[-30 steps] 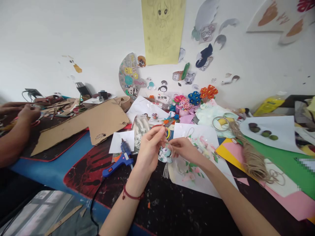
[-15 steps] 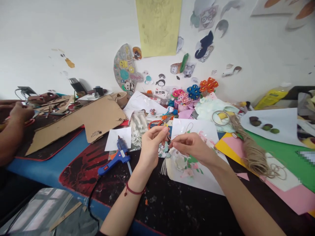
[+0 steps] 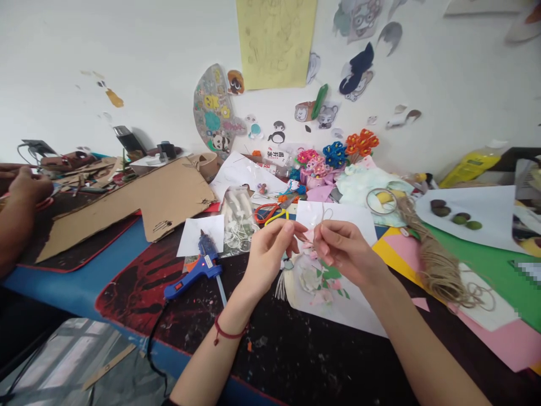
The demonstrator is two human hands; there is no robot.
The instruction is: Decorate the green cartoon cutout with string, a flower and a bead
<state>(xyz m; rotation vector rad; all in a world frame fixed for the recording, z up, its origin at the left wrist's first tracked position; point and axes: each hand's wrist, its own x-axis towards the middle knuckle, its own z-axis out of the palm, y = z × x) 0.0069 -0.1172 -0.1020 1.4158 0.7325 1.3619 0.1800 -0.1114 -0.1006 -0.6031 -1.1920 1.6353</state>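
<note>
My left hand (image 3: 273,254) is closed in a pinch, its fingertips at a thin brownish strand (image 3: 305,239) that runs toward the other hand. My right hand (image 3: 353,251) also pinches it, and a fine twine-like end (image 3: 324,211) sticks up above those fingers. What lies inside the fingertips is mostly hidden. Both hands hover over a white sheet (image 3: 363,313) bearing pink and white flowers with green leaves (image 3: 327,276). A cream tassel (image 3: 280,286) hangs by the sheet's left edge. Just behind my left hand lie scissors (image 3: 266,214) with red handles, close to a yellow handle (image 3: 276,216).
A blue glue gun (image 3: 194,276) lies left of my hands, its cable trailing off the table edge. Cardboard (image 3: 127,200) covers the left side, near another person's hand (image 3: 29,186). A twine bundle (image 3: 439,265) rests on coloured paper at right. Crocheted flowers (image 3: 333,153) stand behind.
My right hand has shifted right and turned, drawing away from the left. A thin strand end now shows above its fingers. The scissors are more exposed, and the view has shifted slightly.
</note>
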